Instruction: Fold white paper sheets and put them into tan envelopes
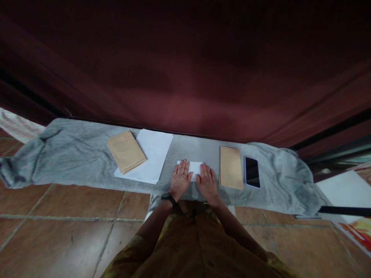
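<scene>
A small white folded sheet of paper [195, 168] lies on the grey cloth in front of me. Flat on its left part rests my left hand [181, 178], fingers stretched out, with a dark watch on the wrist. My right hand [207, 180] lies flat across the paper's right end, its fingers also stretched. Both palms cover much of the sheet, so its outer ends are partly hidden. To the right of my right hand is a stack of brown envelopes [231, 166]. Larger white sheets [153, 154] lie left of my left hand.
More brown envelopes [126, 151] sit at an angle on the white sheets. A phone [252, 172] with a light purple edge lies right of the right-hand envelopes. Grey cloth [78, 154] covers the narrow table. Behind it hangs a dark red curtain [185, 77]; tiled floor [72, 231] lies below.
</scene>
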{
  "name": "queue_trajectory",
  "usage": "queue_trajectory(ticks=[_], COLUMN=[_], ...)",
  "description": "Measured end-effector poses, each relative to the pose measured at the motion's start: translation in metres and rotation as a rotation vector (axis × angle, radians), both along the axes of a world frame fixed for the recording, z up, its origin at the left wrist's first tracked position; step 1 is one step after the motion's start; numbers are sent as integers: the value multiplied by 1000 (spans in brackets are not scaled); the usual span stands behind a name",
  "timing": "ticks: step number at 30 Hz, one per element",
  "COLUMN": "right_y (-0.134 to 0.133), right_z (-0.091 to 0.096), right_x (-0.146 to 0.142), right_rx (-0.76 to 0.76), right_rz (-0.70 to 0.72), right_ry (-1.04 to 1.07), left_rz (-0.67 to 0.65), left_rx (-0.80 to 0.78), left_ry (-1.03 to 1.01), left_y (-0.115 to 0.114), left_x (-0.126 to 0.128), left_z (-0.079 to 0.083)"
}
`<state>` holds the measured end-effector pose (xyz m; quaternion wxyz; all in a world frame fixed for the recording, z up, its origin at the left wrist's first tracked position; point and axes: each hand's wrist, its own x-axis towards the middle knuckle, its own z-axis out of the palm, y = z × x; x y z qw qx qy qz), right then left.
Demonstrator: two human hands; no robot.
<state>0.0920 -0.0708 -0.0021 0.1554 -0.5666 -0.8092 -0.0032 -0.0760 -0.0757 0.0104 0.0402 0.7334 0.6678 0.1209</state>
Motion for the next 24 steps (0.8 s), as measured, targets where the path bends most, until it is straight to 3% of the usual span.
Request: queue_trajectory(ticks=[7,11,17,24], right_y=[0,0,0,0], right_z=[0,2,2,2], right_x=[0,0,0,0], right_rx=[-21,-34,-27,-15], right_rz=[-11,-6,6,5], right_ry=[-10,8,36,29], left_rz=[83,126,-73,-104], left_rx=[32,37,-6,-10], left_ry=[10,0,-39,-22], left_y=[-5,-2,9,15], left_x=[-6,3,30,24], left_z=[-1,4,7,7])
